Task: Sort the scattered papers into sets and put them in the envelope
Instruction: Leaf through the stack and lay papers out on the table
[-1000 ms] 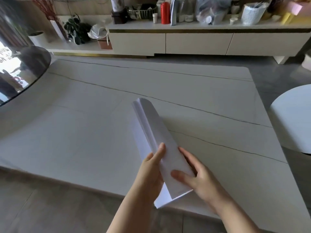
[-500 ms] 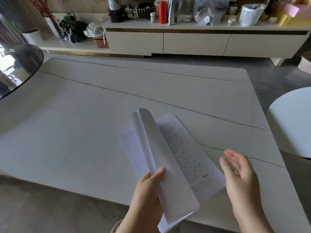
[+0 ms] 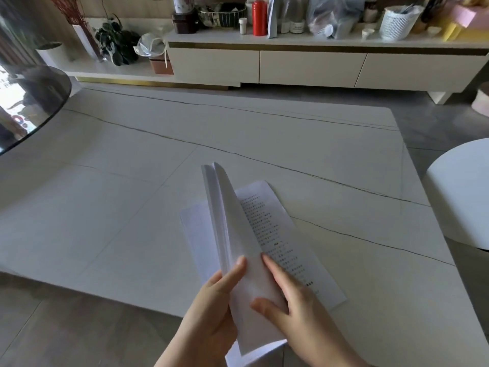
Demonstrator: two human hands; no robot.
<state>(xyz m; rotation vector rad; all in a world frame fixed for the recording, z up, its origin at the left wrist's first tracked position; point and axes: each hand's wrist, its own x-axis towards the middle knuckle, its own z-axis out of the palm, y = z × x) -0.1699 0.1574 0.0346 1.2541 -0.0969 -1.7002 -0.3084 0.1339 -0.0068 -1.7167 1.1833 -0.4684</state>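
A stack of white papers [image 3: 227,221] stands bent upward above the near edge of the white table [image 3: 132,207]. My left hand [image 3: 211,313] grips its lower end, thumb on top of the sheets. My right hand [image 3: 296,308] pinches the top sheet near its lower edge, thumb and forefinger on the paper. One printed sheet [image 3: 285,242] lies flat on the table just right of the stack, text side up. Another blank sheet [image 3: 193,229] shows to the stack's left; whether it lies on the table I cannot tell. No envelope is in view.
A round white stool [image 3: 460,197] stands at the right. A dark glass round table [image 3: 31,102] sits at the left. A long low cabinet [image 3: 317,64] with bottles, a red canister [image 3: 259,17] and a white basket [image 3: 397,22] runs along the back wall.
One second ago both hands held the whole stack. Then the right hand laid a printed sheet on the table and came away open. Now it is back, pinching the top sheet.
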